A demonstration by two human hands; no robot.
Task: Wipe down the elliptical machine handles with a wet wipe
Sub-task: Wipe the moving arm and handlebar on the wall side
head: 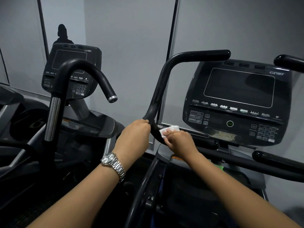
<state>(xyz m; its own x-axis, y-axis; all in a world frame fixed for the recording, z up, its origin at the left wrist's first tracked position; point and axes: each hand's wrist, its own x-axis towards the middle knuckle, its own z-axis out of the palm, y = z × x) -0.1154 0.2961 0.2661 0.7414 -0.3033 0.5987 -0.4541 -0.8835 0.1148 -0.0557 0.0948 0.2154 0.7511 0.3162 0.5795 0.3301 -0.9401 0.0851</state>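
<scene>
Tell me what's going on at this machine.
A person is wiping an elliptical's black handle. The left hand grips the handle at its lower bend, while the right hand holds a white wet wipe against the bar just below. The screen of the console beside them is dark.

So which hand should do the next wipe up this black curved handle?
Right. The right hand holds the white wet wipe against the black curved handle; the left hand only grips that handle and holds no wipe.
</scene>
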